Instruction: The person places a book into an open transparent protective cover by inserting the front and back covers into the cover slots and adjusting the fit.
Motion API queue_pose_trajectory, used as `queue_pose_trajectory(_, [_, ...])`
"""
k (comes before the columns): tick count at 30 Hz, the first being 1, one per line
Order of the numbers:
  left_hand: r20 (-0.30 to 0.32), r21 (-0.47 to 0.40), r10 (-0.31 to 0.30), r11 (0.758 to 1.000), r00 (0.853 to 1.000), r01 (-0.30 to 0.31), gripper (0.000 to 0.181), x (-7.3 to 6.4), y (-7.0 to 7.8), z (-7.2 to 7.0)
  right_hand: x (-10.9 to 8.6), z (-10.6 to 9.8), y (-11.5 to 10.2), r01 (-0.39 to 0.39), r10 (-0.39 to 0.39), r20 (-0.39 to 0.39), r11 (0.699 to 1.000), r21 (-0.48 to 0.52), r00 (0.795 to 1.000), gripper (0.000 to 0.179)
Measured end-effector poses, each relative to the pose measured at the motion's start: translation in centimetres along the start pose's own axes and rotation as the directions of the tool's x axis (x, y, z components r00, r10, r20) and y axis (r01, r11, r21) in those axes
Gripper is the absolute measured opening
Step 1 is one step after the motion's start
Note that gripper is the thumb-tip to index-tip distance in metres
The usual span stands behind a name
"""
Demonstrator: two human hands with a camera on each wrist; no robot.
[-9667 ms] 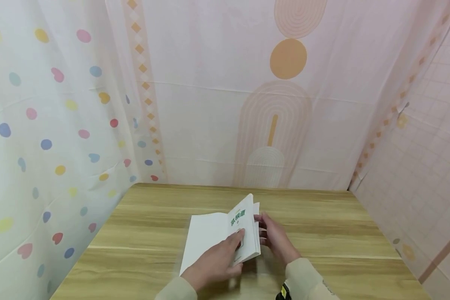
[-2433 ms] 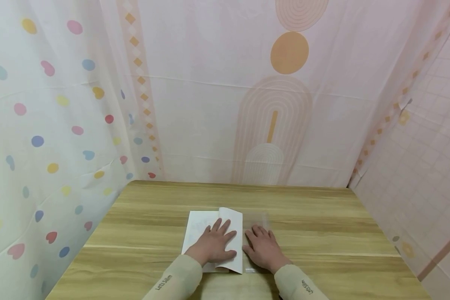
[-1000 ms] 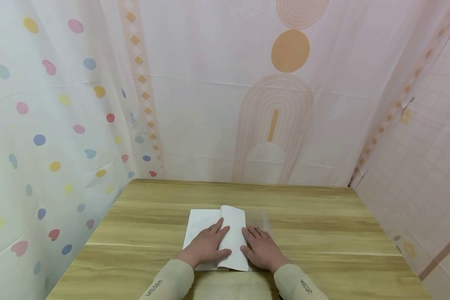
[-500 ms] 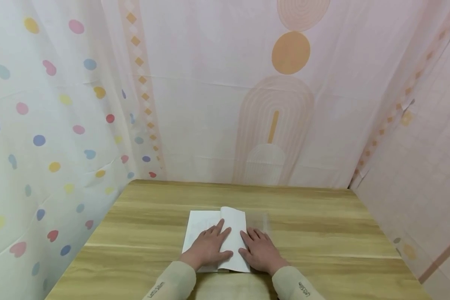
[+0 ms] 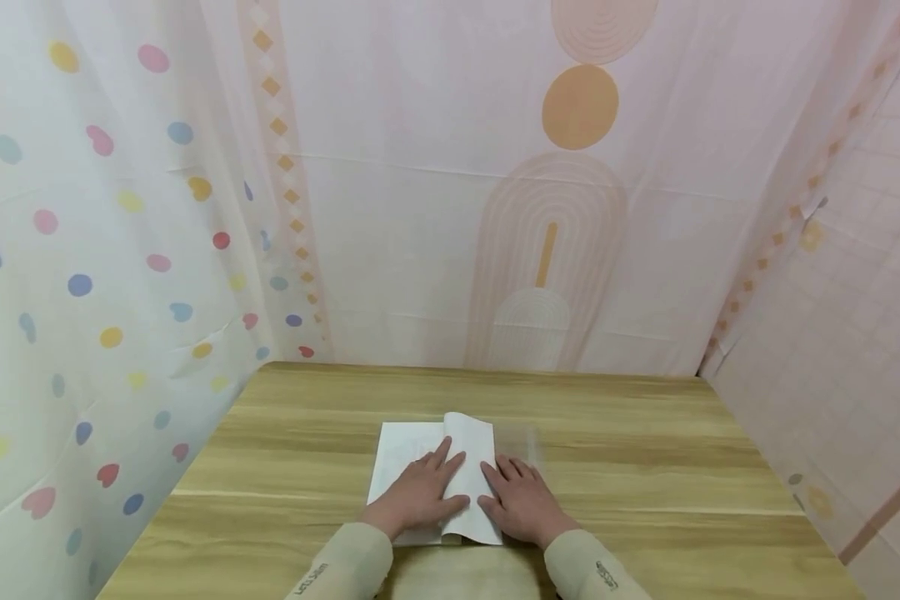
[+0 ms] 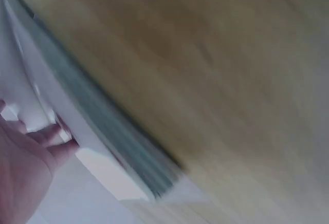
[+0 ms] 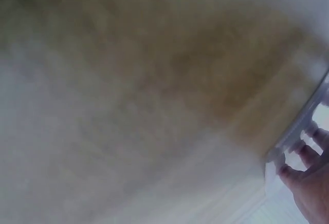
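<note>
A white book lies open on the wooden table in front of the person; its thick page block shows edge-on in the left wrist view. A blank white leaf bulges upward along its right half. Beyond the leaf's right side extends a clear plastic sheet. My left hand rests on the book with fingers spread, fingertips and thumb reaching onto the leaf. My right hand lies flat over the plastic, its index finger and thumb at the leaf's right edge. In the right wrist view the plastic's rim runs past the fingertips.
The wood-grain table extends around the book on all sides. A pale patterned curtain hangs behind its far edge, with a dotted curtain on the left and a grid-patterned one on the right.
At first both hands held the book's pages raised; now the book lies flat under them. The leaf's edge has since shifted right, and the right hand has moved left to meet it.
</note>
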State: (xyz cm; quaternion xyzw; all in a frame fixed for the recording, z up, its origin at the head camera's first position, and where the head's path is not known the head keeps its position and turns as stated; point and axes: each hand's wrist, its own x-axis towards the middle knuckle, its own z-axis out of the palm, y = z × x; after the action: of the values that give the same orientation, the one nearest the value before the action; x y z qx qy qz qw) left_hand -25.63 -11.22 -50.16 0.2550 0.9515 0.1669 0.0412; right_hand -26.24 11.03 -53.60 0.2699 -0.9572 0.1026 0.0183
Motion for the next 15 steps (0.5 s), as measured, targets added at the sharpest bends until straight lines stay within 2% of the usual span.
queue_pose_trajectory(3, [-0.004,-0.087,0.007,0.996,1.000,-0.008,0.067,-0.06,-0.31,-0.50,0.02,0.02,0.14,0.010,-0.010,-0.016,1.000,0.004,1.000,0.056])
queue_pose_trajectory(6, [0.014,-0.124,0.000,0.992,1.000,0.002,0.068,-0.18,-0.51,-0.86,-0.02,0.01,0.18,0.025,-0.025,-0.030,0.999,0.024,0.999,0.056])
queue_pose_trajectory(9, [0.031,-0.129,-0.012,0.992,0.999,0.016,0.068,-0.21,-0.55,-0.98,-0.09,0.02,0.18,0.030,-0.028,-0.035,0.999,0.043,0.999,0.056])
queue_pose_trajectory(15, [0.045,-0.102,-0.033,0.994,0.998,0.037,0.068,0.21,-0.74,-0.80,0.09,0.05,0.50,-0.010,0.011,-0.014,0.998,0.067,1.000,0.057])
